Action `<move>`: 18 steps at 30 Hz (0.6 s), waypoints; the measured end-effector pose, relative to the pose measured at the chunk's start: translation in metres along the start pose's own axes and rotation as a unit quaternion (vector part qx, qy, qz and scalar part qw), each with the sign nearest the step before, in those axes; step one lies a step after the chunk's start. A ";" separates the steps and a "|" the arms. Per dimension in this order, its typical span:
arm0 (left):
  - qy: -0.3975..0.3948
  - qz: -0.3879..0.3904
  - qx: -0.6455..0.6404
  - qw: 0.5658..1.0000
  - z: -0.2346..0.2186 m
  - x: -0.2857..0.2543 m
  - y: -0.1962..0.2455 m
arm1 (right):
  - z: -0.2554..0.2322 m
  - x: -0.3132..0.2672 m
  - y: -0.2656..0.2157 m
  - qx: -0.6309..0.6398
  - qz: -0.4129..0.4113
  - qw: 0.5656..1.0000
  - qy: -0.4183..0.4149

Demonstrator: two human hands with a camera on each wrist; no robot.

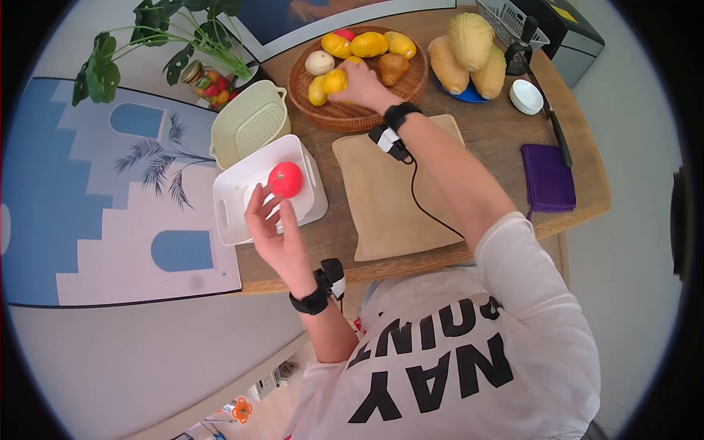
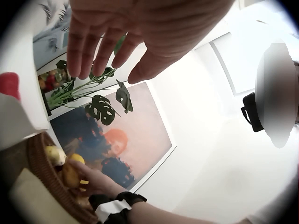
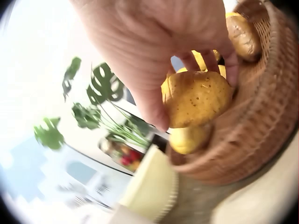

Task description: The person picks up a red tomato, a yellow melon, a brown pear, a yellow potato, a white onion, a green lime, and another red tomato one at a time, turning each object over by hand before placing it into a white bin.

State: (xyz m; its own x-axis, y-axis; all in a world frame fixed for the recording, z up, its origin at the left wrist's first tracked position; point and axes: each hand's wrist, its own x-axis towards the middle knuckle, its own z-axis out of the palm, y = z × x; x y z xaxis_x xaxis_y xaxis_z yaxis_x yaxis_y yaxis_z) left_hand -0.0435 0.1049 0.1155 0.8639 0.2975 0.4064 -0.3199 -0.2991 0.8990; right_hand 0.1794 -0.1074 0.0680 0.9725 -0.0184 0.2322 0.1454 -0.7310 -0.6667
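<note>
My right hand (image 1: 367, 86) reaches into the round wicker basket (image 1: 334, 119) and grips a yellow potato (image 3: 198, 99) between thumb and fingers. The potato's skin is speckled brown in the right wrist view. Below it sits a smaller yellow piece (image 3: 187, 140). Around it in the basket are several yellow pieces (image 1: 369, 44), a pale round one (image 1: 319, 63) and a brown pear-shaped one (image 1: 394, 69). My left hand (image 1: 275, 238) hovers over the white bin (image 1: 314, 199) with relaxed, parted fingers and nothing in them. A red tomato (image 1: 286, 180) in the bin lies just beyond its fingertips.
A pale green colander (image 1: 249, 125) stands behind the bin. The beige mat (image 1: 396, 198) lies mid-table. To the right are a blue plate (image 1: 469, 94) bearing large pale yellow vegetables, white bowls (image 1: 526, 97), a black-handled knife (image 1: 559, 139) and a folded purple cloth (image 1: 548, 178).
</note>
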 end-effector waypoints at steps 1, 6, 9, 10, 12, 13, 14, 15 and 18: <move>-0.018 0.001 -0.029 0.999 0.005 -0.001 0.001 | 0.002 0.006 0.002 0.098 -0.008 0.994 0.040; -0.142 -0.038 -0.222 0.964 0.032 0.002 0.024 | -0.061 -0.111 -0.082 0.467 -0.124 0.875 -0.016; -0.192 -0.077 -0.344 0.916 0.052 -0.001 0.049 | -0.074 -0.160 -0.093 0.335 -0.217 0.914 0.070; -0.202 -0.090 -0.376 0.900 0.056 -0.004 0.056 | -0.080 -0.170 -0.093 0.245 -0.252 0.930 0.110; -0.224 -0.100 -0.373 0.895 0.060 -0.010 0.063 | -0.088 -0.183 -0.093 0.252 -0.236 0.931 0.115; -0.234 -0.105 -0.373 0.892 0.062 -0.013 0.066 | -0.091 -0.189 -0.092 0.255 -0.228 0.932 0.117; -0.238 -0.115 -0.377 0.888 0.062 -0.016 0.069 | -0.095 -0.194 -0.091 0.248 -0.225 0.935 0.115; -0.242 -0.125 -0.381 0.884 0.063 -0.018 0.073 | -0.100 -0.197 -0.090 0.241 -0.222 0.938 0.114; -0.263 -0.152 -0.392 0.869 0.061 -0.023 0.081 | -0.107 -0.208 -0.088 0.216 -0.217 0.945 0.114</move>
State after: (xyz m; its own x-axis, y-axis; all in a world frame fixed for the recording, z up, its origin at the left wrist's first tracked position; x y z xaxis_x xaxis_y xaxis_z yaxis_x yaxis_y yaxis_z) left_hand -0.0653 0.0183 0.1690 0.9472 -0.2621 0.1847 -0.0341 0.4905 0.8708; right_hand -0.0556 -0.1121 0.1546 0.7474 0.0361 0.6634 0.6296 -0.3571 -0.6900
